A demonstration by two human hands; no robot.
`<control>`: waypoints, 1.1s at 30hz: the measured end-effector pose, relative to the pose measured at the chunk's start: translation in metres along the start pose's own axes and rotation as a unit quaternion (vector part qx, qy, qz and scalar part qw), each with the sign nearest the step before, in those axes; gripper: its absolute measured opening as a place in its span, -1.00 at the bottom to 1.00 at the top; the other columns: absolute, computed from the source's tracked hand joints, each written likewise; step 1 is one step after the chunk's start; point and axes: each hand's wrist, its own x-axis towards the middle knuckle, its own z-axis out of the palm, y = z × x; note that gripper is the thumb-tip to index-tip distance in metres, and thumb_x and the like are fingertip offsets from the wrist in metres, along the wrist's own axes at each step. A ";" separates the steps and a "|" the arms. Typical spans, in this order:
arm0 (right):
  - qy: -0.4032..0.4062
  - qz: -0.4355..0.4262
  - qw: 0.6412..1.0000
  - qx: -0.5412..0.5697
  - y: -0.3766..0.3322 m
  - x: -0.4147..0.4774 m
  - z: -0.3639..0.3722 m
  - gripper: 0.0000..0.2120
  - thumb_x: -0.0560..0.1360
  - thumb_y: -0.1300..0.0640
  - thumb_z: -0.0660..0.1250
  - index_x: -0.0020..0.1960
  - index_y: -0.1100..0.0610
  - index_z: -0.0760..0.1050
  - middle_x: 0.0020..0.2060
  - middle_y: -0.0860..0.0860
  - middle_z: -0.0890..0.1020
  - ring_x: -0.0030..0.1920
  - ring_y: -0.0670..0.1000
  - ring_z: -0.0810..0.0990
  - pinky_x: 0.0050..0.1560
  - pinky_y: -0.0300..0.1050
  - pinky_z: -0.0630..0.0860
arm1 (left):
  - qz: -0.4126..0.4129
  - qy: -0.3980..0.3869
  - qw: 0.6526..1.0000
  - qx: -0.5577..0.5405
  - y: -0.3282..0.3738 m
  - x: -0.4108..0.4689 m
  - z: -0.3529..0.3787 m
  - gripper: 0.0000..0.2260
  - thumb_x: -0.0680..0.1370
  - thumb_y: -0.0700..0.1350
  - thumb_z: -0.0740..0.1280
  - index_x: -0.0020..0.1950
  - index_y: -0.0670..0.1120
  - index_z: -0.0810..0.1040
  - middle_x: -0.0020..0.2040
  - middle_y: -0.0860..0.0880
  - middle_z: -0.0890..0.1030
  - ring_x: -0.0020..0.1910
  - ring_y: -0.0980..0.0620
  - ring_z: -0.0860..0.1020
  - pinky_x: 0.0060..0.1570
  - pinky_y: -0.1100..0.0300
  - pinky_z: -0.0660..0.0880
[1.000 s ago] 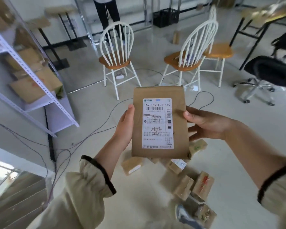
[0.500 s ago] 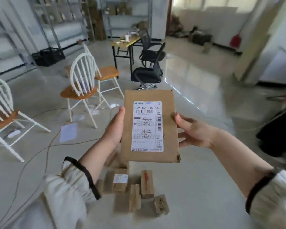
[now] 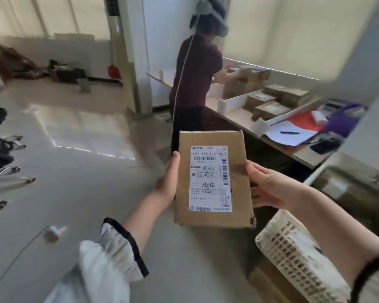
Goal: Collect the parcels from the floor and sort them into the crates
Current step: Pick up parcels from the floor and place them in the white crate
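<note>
Parcel (image 3: 212, 178): L hand (image 3: 165, 189), R hand (image 3: 269, 190); crate (image 3: 293, 248) (?)

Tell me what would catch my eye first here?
A labelled brown parcel is held at the centre between the left hand and the right hand. Behind it, another person in a dark red top stands at a long table loaded with cardboard boxes. A white lattice crate sits at the lower right.

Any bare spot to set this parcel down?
Bare: floor between the parcel and the chair legs; tabletop strip before the white dividers. Crowded: boxes behind the dividers; papers and pen at the table's near end.
</note>
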 end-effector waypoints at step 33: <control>0.491 0.027 0.839 0.235 0.144 -0.171 -0.425 -0.39 0.32 -0.28 0.23 0.27 0.01 0.47 0.08 0.07 0.66 0.08 0.13 0.63 -0.19 0.02 0.63 | -0.090 -0.423 0.895 0.112 -0.069 0.179 0.584 -0.50 0.49 0.36 0.01 0.13 0.13 0.58 -0.02 0.09 0.68 0.03 0.04 0.63 0.18 -0.06 0.47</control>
